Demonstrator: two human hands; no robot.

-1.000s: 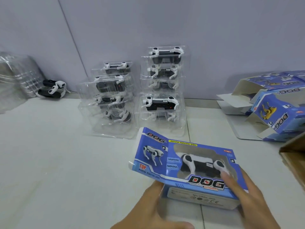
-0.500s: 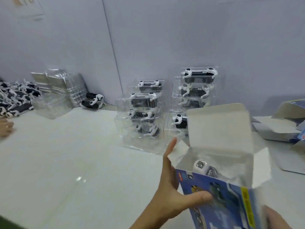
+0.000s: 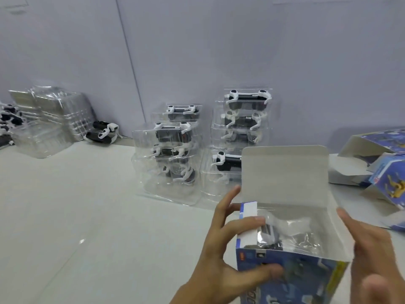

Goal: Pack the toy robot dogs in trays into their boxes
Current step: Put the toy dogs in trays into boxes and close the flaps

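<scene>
The blue box (image 3: 291, 275) stands on end near the bench's (image 3: 87, 216) front edge, white lid flap up, a clear tray (image 3: 291, 229) with a dark toy dog inside. The left hand (image 3: 228, 244) wraps its corner, thumb on the front and a finger pressing the side flap, while the right hand (image 3: 372, 249) lies flat-fingered against the other side. Two stacks of trayed dogs (image 3: 243, 119) stand along the bench's back edge.
</scene>
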